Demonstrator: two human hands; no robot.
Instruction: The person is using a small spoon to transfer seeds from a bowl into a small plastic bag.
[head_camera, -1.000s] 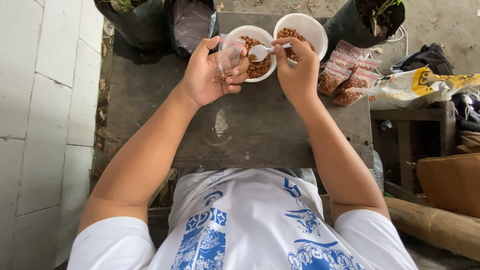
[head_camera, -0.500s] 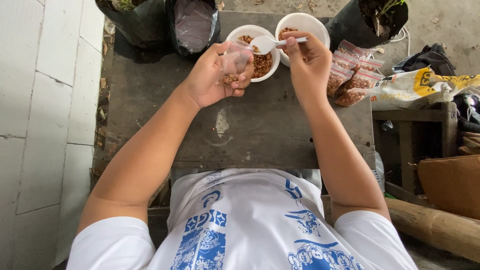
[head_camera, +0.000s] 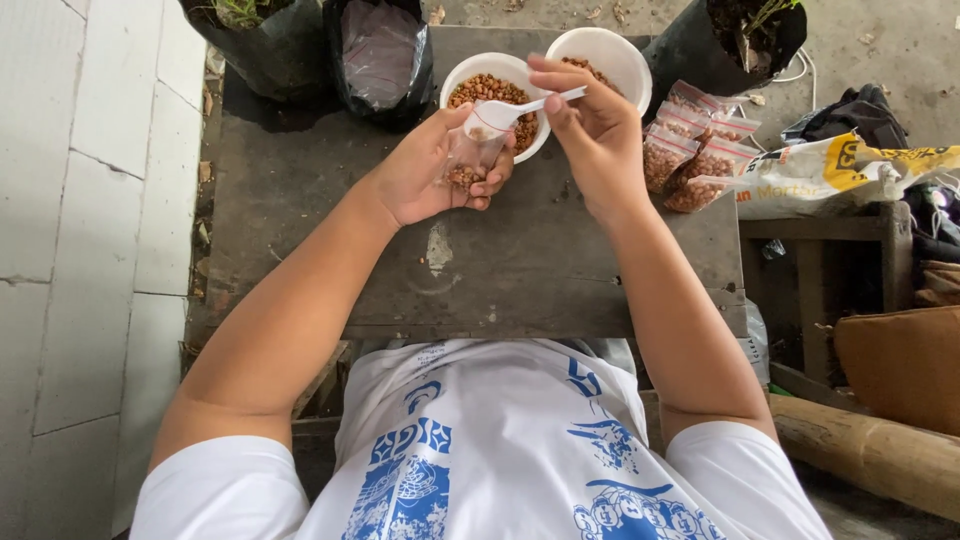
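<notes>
The left hand (head_camera: 432, 172) is closed around a small clear plastic bag (head_camera: 470, 158), partly filled with brown peanuts, and holds its mouth open just above the dark weathered wooden table (head_camera: 500, 270). The right hand (head_camera: 590, 130) pinches the handle of a white plastic spoon (head_camera: 505, 113), whose bowl sits at the bag's mouth. Just beyond the bag stands a white round bowl of peanuts (head_camera: 495, 95); a second white bowl (head_camera: 610, 55) stands touching it to the right. Filled sealed bags of peanuts (head_camera: 695, 150) lie piled right of the right hand. Black plastic planter bags (head_camera: 330, 50) stand along the table's far edge.
</notes>
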